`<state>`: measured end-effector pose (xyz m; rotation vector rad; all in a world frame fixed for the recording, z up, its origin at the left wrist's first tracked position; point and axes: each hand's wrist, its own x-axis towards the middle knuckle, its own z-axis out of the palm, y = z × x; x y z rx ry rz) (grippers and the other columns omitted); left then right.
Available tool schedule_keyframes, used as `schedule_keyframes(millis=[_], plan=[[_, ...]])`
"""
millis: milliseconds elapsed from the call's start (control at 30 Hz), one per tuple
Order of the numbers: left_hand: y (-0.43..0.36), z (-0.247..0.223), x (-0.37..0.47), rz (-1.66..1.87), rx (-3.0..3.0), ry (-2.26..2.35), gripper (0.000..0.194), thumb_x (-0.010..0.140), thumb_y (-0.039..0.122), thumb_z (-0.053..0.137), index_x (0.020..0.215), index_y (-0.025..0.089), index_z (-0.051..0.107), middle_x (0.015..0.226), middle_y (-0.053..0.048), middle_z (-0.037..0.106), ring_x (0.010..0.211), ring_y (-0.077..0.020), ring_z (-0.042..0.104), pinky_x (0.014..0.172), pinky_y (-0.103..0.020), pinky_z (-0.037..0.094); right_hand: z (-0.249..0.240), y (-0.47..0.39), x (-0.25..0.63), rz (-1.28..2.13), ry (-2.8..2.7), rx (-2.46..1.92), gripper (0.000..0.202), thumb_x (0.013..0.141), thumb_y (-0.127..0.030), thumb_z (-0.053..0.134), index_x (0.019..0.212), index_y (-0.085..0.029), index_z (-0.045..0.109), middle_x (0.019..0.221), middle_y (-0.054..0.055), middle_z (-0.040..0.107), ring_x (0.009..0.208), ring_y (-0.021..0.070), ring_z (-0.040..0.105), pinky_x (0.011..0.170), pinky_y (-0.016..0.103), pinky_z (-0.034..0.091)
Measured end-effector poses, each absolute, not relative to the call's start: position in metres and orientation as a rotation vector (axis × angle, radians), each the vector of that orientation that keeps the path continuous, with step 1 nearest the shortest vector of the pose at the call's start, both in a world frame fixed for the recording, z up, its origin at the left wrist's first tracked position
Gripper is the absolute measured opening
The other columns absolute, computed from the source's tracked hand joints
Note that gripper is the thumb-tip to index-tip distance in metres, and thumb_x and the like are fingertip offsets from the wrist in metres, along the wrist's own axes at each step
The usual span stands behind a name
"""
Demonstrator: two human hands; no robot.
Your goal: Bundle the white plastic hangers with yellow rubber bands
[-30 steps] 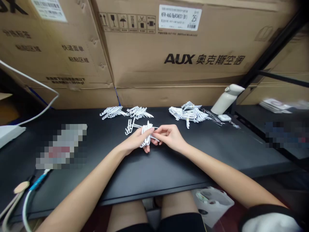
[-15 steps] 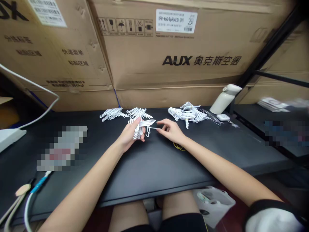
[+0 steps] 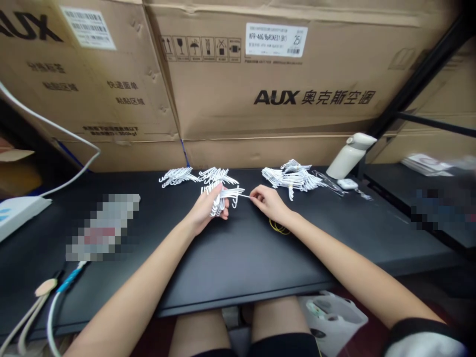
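Clearly, the left hand was closed round a bunch of hooks in front of the box.
Straight ends jutted toward the right hand, whose fingertips, nearly together, pinched one; the left hand hid the bunch's middle, and the right wrist partly covered some yellow bands. Nearer the box, tangled piles were hard to count. It read "AUX 奥克斯空调"; its label read "KFR-46G/BpR3AES1(B1)" and "25", finer print illegible.
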<state>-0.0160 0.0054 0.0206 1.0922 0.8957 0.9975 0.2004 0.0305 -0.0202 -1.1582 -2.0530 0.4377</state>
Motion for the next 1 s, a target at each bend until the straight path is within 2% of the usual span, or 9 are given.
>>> schedule_keyframes(millis=[167,300,667,833,1000], plan=[[0.006,0.018,-0.016,0.966,1.131,0.916,0.034,0.086,0.050,0.055,0.092,0.016,0.052,0.059,0.002,0.058,0.042,-0.0109,0.056,0.041,-0.023,0.049,-0.012,0.029,0.200,0.671,-1.727,-1.134,0.020,0.085,-0.037,0.056,0.083,-0.017,0.060,0.062,0.000,0.056,0.048,0.0117,0.054,0.048,0.026,0.048],[0.004,0.017,-0.014,0.933,1.181,0.936,0.037,0.085,0.051,0.056,0.097,0.015,0.052,0.060,0.002,0.060,0.043,-0.0117,0.058,0.042,-0.023,0.050,-0.005,0.028,0.202,0.722,-1.547,-1.055,0.030,0.080,-0.047,0.061,0.084,-0.017,0.061,0.066,0.001,0.058,0.051,0.0127,0.056,0.049,0.028,0.050],[0.003,0.017,-0.010,0.887,1.288,1.040,0.038,0.085,0.050,0.056,0.097,0.015,0.053,0.078,-0.007,0.070,0.054,-0.0163,0.067,0.044,-0.023,0.052,0.004,0.016,0.196,0.711,-1.818,-0.950,0.026,0.084,-0.041,0.059,0.082,-0.016,0.064,0.076,0.004,0.059,0.052,0.0110,0.057,0.052,0.027,0.048],[0.005,0.014,-0.011,0.878,1.308,1.072,0.041,0.084,0.051,0.057,0.100,0.013,0.056,0.081,-0.010,0.071,0.056,-0.0170,0.068,0.044,-0.024,0.053,0.007,0.009,0.192,0.881,-1.832,-0.913,0.027,0.083,-0.042,0.060,0.082,-0.016,0.064,0.078,0.004,0.061,0.053,0.0105,0.057,0.054,0.026,0.049],[0.005,0.015,-0.012,0.910,1.306,1.069,0.041,0.083,0.050,0.059,0.103,0.013,0.056,0.081,-0.009,0.072,0.055,-0.0168,0.068,0.045,-0.024,0.054,0.009,0.008,0.189,1.195,-1.667,-0.914,0.026,0.077,-0.039,0.067,0.081,-0.013,0.065,0.059,0.000,0.059,0.050,0.0113,0.057,0.053,0.027,0.050]])
